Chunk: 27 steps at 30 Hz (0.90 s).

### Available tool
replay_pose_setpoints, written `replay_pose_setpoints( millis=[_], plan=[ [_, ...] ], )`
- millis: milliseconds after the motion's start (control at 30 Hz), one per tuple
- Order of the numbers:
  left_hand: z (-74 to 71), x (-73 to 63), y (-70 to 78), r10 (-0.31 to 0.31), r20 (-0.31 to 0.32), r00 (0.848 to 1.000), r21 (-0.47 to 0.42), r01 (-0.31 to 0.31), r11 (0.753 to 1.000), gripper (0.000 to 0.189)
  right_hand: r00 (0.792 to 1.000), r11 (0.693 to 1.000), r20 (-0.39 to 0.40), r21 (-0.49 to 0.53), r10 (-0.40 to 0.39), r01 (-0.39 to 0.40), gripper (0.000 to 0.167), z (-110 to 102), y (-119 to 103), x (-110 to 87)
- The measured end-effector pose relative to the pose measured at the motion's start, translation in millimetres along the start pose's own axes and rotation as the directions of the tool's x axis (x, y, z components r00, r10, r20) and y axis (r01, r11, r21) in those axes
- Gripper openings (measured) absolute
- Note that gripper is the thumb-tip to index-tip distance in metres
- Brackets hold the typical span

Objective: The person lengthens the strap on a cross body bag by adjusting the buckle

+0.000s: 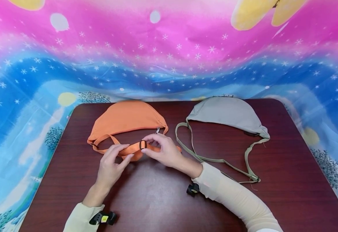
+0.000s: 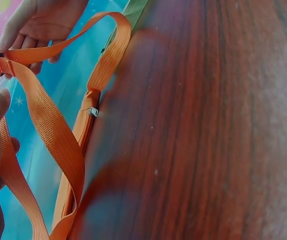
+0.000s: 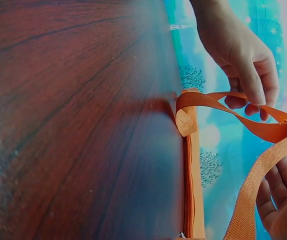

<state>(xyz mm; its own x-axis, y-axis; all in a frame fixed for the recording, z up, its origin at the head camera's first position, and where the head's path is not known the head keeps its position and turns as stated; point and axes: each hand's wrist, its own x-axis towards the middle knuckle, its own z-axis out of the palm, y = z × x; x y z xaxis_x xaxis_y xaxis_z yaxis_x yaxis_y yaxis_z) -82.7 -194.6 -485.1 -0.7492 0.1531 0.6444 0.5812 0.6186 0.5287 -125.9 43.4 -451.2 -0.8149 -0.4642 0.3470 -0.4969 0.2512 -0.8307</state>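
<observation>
An orange waist bag point(image 1: 125, 117) lies on the dark wooden table, its strap point(image 1: 132, 149) raised in front of it. My right hand point(image 1: 167, 151) pinches the black strap buckle point(image 1: 142, 144) between thumb and fingertips. To its left, my left hand point(image 1: 109, 166) holds the strap between thumb and fingers. In the left wrist view the orange webbing point(image 2: 48, 120) loops down from the buckle, and the zipper pull point(image 2: 93, 111) shows at the bag's edge. The right wrist view shows the left hand point(image 3: 246, 65) with the strap at its fingertips.
A grey-green waist bag point(image 1: 227, 111) lies at the back right of the table point(image 1: 163, 199), its green strap point(image 1: 215, 159) looped loosely in front. Behind the table hangs a pink and blue printed cloth point(image 1: 169, 48).
</observation>
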Motion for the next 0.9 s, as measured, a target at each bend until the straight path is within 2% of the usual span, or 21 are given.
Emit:
replay_pose_setpoints(
  millis=[233,567,900],
  plan=[
    [1.4,2.3,0.1,0.044,0.016,0.999,0.017,-0.045,0.999,0.048,1.0,1.0,-0.007,0.0,-0.009,0.009,0.03,1.7,0.5,-0.2],
    [2.3,3.6,2.5,0.023,0.073,0.997,0.029,-0.025,0.999,0.054,1.0,1.0,-0.011,-0.009,-0.012,0.012,0.031,2.5,0.9,0.7],
    [1.6,4.6,1.0,0.031,0.058,0.998,0.017,-0.032,0.999,0.057,0.999,0.998,-0.025,-0.053,-0.021,0.02,0.031,2.2,3.3,-0.2]
  ],
)
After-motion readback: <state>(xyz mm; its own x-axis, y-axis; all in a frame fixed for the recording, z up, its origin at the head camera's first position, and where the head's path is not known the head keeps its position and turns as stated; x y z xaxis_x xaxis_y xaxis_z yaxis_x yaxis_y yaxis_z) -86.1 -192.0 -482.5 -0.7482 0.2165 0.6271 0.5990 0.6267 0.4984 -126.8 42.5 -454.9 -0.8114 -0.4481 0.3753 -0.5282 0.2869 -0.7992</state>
